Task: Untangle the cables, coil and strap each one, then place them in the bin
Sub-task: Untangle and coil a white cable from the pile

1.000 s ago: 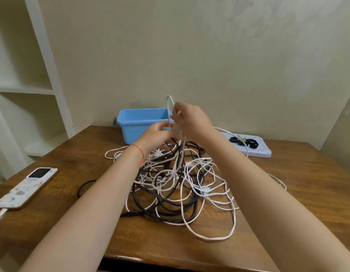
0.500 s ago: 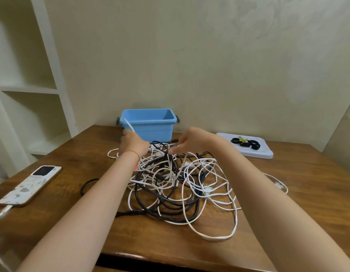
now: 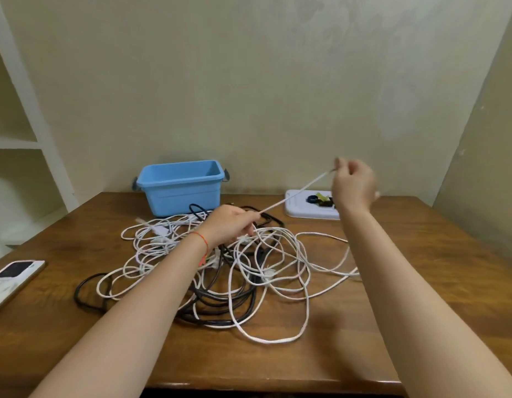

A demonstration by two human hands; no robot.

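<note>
White cable (image 3: 295,195) pulled taut between my hands.

My right hand (image 3: 353,186) pinches its end above the table's (image 3: 421,282) back right; my left hand (image 3: 230,225) grips it over the tangle (image 3: 220,271) mid-table, bin (image 3: 181,185) at the back edge.

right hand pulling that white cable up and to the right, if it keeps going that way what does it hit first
Nothing near: the right hand is raised above the white tray, pinching the taut white cable. Up and right of it only the bare wall shows, though depth is unclear.
</note>
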